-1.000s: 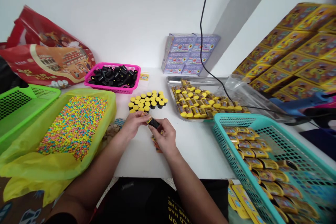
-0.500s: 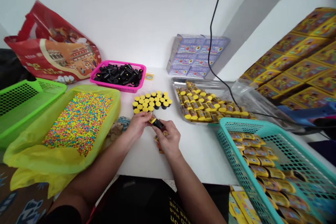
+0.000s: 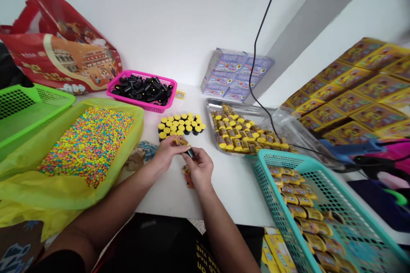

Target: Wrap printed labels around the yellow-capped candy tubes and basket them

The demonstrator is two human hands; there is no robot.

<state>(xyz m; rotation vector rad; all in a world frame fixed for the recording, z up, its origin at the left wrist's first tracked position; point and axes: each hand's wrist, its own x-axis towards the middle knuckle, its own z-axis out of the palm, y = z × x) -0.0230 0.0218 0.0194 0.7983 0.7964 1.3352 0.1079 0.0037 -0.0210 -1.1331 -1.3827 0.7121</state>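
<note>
The left hand [image 3: 165, 155] and right hand [image 3: 201, 169] meet just above the front of a white table [image 3: 237, 192], holding a small black tube [image 3: 191, 152] and a printed yellow wrapper [image 3: 181, 140]. The left fingers [image 3: 175, 149] lie pressed together and pinch against the thumb at the wrapper, while the right fingertips [image 3: 194, 153] pinch the tube's black end; whether tube and wrapper are joined is too small to tell. More wrappers [image 3: 188, 177] lie on the table under the right hand. Just beyond the hands stands a tight cluster of upright yellow-capped tubes [image 3: 179, 125], and behind it a pink plastic basket [image 3: 141, 104] holds loose black tubes. To the left, a yellow plastic bag [image 3: 80, 192] lines a tray heaped with multicoloured candy beads [image 3: 88, 145], beside a green plastic basket [image 3: 28, 108] and a red printed bag [image 3: 60, 57]. To the right, a steel tray [image 3: 214, 119] holds wrapped tubes [image 3: 246, 131], and a teal plastic basket [image 3: 272, 158] holds more [image 3: 299, 213]. Purple printed boxes [image 3: 233, 74] stand against the wall, and yellow printed boxes [image 3: 355, 98] are stacked at far right.
</note>
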